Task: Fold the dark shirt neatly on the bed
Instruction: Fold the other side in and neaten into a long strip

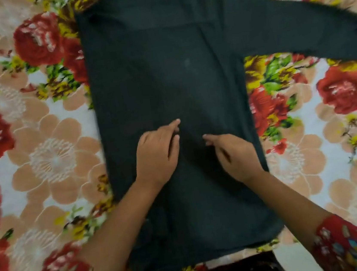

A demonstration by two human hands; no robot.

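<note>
On the floral bed (59,159), the dark shirt (166,80) lay flat, its right sleeve (295,31) outstretched, while left hand (157,153) and right hand (235,155), close together, open-fingered, pressed its middle, seemingly smoothing it.

No legible text, label, brand mark, number or sign is present. The dark shirt (167,91) carries no readable tag or print; a faint pale spot near its centre is not lettering. The floral bedsheet (40,152) shows pattern only. The view is blurred.
</note>
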